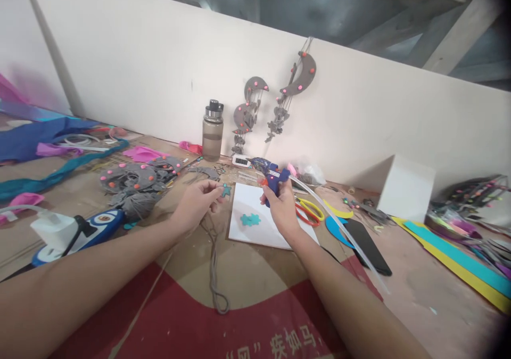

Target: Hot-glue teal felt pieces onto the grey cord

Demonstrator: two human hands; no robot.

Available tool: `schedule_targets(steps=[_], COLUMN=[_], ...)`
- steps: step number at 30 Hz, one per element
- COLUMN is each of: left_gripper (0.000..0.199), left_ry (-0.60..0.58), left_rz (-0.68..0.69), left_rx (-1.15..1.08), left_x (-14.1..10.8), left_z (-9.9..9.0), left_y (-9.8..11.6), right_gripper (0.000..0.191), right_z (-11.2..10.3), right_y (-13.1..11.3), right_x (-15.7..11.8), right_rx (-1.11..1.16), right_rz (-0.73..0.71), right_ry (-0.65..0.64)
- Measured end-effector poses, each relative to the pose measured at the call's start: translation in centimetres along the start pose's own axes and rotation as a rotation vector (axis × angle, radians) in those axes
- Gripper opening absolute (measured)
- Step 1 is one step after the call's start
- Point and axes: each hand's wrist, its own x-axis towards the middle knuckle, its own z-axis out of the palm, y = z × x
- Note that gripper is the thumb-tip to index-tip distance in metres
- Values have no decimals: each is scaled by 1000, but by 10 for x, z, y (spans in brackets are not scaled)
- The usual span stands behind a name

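Observation:
Between the fingertips of my left hand (199,202) is a small teal star-shaped felt piece (225,190). My right hand (281,202) is wrapped round the handle of a blue hot glue gun (273,180), its nozzle turned to the left and a long clear glue stick (347,231) trailing from its rear. Under the glue gun lies a white board (265,236) with a few teal felt pieces (250,219) on it. A looped grey cord (213,274) hangs or lies just below my left hand.
A water bottle (213,132) stands by the white wall, where grey moon-shaped hangings (301,76) hang. Scissors (313,212), a black phone (369,247) and felt strips (459,258) lie rightward. Leftward are a blue power strip (106,220) with a white plug and grey felt pieces (131,180).

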Motion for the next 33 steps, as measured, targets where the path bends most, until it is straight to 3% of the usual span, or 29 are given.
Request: schedule_targets(steps=[5, 16, 21, 26, 33], left_gripper=[26, 18, 20, 20, 16], left_ry=[83, 216, 189, 187, 195], left_rz=[15, -56, -33, -10, -2], left_rx=[-79, -99, -111, -77, -47], left_x=[9, 14, 15, 15, 15], left_z=[-5, -11, -12, -12, -11], left_y=[-5, 3, 0, -3, -4], right_gripper=[18, 26, 28, 29, 27], right_z=[8, 12, 13, 14, 15], right_y=[-14, -20, -22, -20, -19], right_x=[-9, -25, -28, -27, -28], right_rx=[11, -371, -541, -606, -655], right_rz=[-34, -118, -155, -227, -222], right_ry=[-120, -260, -256, -254, -253])
